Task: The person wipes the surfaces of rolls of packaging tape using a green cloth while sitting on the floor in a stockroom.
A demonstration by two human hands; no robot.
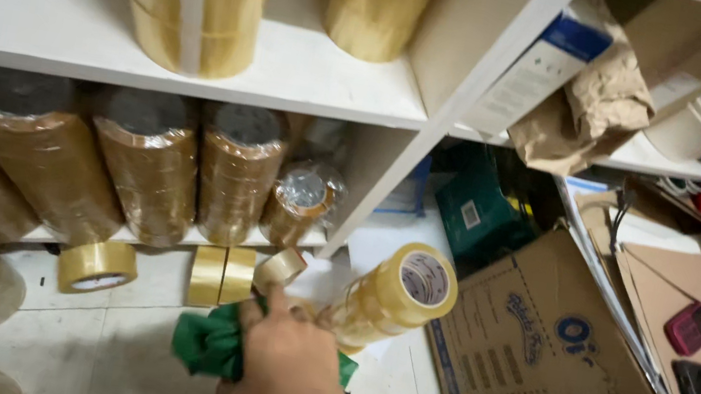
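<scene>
1 hand in view, can't tell which, clenched round a sleeve of tape rolls plus a green cloth; other hand's out of frame. Sleeve's off the floor, up-right of the hand. 3 loose rolls sit just past it on the white tile floor, wrapped stacks on the shelf behind, so looks partway thru imo. Cardboard box to the right.
</scene>
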